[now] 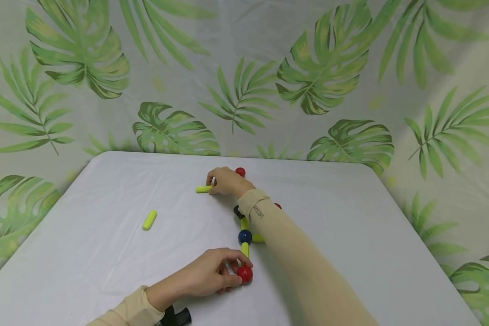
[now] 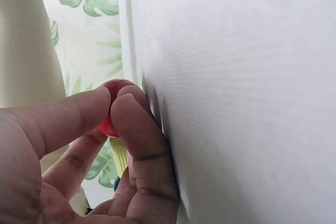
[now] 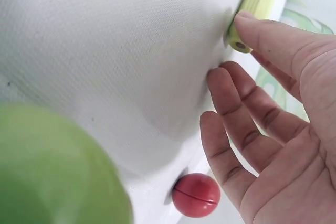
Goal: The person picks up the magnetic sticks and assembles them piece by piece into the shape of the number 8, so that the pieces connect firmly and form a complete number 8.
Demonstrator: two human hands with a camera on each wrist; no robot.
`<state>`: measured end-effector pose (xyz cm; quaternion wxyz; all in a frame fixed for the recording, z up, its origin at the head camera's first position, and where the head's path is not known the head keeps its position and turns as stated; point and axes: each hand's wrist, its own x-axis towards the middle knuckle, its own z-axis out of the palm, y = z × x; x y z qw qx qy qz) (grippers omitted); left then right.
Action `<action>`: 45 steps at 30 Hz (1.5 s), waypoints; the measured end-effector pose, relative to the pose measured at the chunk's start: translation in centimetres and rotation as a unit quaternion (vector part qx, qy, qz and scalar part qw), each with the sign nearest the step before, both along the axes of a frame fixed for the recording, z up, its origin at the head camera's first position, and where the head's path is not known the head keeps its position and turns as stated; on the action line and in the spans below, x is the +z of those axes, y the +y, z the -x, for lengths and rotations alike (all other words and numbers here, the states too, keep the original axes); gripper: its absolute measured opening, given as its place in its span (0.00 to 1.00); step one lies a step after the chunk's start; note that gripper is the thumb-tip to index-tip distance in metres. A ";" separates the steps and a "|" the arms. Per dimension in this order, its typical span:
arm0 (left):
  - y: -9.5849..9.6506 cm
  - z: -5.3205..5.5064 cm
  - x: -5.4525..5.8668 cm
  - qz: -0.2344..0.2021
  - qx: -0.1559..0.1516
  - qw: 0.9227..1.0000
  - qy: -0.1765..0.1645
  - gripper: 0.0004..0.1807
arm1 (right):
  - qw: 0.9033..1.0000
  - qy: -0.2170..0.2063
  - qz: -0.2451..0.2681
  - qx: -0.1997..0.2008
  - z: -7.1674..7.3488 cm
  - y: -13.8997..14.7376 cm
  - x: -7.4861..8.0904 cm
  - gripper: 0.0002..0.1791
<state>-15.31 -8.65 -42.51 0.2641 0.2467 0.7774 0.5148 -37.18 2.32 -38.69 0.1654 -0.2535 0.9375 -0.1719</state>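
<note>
My left hand (image 1: pixel 213 274) pinches a red ball (image 1: pixel 245 274) between thumb and fingers at the near end of a ball-and-stick toy piece. In the left wrist view the red ball (image 2: pixel 108 126) meets a yellow-green stick (image 2: pixel 119 156). Beyond that stick sits a dark blue ball (image 1: pixel 245 237), with more yellow-green sticks joined to it. Farther back, my right hand (image 1: pixel 228 182) pinches the end of a loose yellow-green stick (image 1: pixel 203 189) lying on the table. The right wrist view shows the thumb on this ribbed stick (image 3: pixel 257 1), the forefinger mostly hidden behind it.
Another yellow-green stick (image 1: pixel 149 220) lies on the white table (image 1: pixel 85 253) to the left. One red ball (image 1: pixel 240 172) is just behind my right hand; another (image 1: pixel 278 206) is partly hidden by the right forearm. A large rounded green thing (image 3: pixel 58 171) fills the right wrist view's lower left.
</note>
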 end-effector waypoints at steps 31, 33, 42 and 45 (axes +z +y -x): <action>0.4 0.2 0.5 0.030 -0.006 0.999 0.014 0.17 | 0.997 0.020 0.052 0.062 -4.7 11.0 5.0 0.11; 0.4 0.2 0.5 0.033 -0.007 0.999 0.021 0.17 | 0.996 0.023 0.056 0.065 -5.5 11.9 5.3 0.10; 0.5 0.4 0.6 0.032 -0.014 0.999 0.039 0.16 | 0.995 -0.009 0.078 0.064 -8.9 15.8 5.6 0.07; 0.5 0.4 0.6 0.033 -0.015 0.998 0.043 0.16 | 0.994 -0.018 0.087 0.067 -9.9 16.9 5.4 0.07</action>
